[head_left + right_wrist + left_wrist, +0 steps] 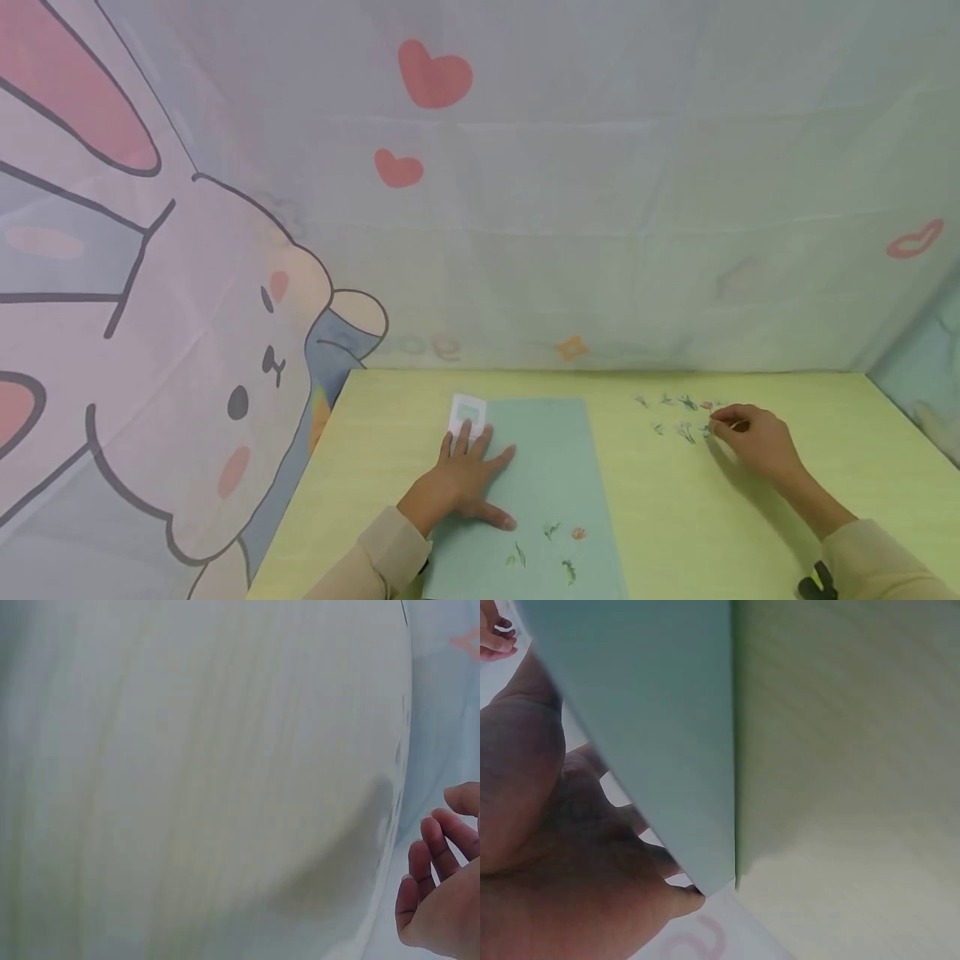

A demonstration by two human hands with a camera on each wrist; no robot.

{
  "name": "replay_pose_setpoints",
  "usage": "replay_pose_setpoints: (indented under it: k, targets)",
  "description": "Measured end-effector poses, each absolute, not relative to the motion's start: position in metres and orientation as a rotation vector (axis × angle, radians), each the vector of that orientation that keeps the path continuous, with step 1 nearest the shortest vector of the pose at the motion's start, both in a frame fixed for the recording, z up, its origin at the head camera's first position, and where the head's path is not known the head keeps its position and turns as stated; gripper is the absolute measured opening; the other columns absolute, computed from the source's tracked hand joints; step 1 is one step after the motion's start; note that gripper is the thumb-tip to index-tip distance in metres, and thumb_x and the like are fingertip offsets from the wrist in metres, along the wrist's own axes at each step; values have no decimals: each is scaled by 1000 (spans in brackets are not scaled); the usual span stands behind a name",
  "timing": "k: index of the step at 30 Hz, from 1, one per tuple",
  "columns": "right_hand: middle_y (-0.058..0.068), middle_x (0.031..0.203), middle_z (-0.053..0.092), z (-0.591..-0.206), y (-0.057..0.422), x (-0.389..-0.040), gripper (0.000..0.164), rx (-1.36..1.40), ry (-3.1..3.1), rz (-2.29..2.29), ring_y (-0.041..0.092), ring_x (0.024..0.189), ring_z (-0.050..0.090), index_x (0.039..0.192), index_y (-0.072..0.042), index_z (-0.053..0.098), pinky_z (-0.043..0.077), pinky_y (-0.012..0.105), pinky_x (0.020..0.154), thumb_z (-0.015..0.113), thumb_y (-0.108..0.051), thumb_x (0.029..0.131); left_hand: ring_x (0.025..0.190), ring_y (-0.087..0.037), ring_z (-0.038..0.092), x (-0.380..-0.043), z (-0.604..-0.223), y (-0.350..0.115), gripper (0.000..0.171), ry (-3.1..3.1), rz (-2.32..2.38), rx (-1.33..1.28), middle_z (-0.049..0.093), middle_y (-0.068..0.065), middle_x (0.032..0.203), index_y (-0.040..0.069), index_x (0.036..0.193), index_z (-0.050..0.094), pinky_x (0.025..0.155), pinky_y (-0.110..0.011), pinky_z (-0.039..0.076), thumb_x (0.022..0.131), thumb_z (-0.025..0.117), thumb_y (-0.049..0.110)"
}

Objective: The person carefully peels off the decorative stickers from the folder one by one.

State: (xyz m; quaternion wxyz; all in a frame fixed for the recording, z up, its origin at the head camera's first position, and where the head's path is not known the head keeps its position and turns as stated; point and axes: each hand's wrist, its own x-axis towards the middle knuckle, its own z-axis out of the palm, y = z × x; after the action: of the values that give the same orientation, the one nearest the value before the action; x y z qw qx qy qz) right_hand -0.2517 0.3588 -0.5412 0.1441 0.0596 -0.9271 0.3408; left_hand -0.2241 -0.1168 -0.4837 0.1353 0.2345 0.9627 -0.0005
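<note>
My left hand point(468, 479) rests with fingers spread on a pale green sheet point(551, 467). Its fingertips reach a small white card point(459, 408) with a green patch at the sheet's far left corner. Several small flower and leaf pieces lie on the near part of the sheet, including an orange flower point(578, 533) and a green leaf point(569, 572). On the right, my right hand point(757, 442) has thumb and forefinger together beside a red flower piece point(707, 406) and a blue one point(704, 431). I cannot tell whether a piece is between those fingertips.
More small flower pieces point(686, 432) lie in two rows on the yellow table point(675, 517), left of the right hand. A black object point(817, 582) sits by the right sleeve. Behind the table hangs a printed cloth point(600, 208) with hearts and a rabbit.
</note>
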Motion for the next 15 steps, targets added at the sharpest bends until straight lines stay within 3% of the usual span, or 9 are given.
replay_pose_setpoints:
  k: [5, 15]
  targets:
    - [8, 99, 73, -531, 329, -247, 20, 295, -2623, 1043, 11, 81, 63, 113, -1, 77, 49, 29, 61, 72, -18, 102, 161, -48, 3, -223, -482, -118, 110, 2799, -5, 683, 15, -17, 176, 28, 168, 35, 126, -67, 10, 79, 79, 75]
    - [-3, 97, 73, -521, 274, -237, 17, 450, -2574, 1126, 12, 86, 66, 113, -7, 78, 52, 28, 67, 77, -17, 99, 161, -48, 6, -221, -480, -117, 110, 2815, -13, 699, 18, -18, 175, 26, 167, 36, 125, -67, 12, 78, 80, 75]
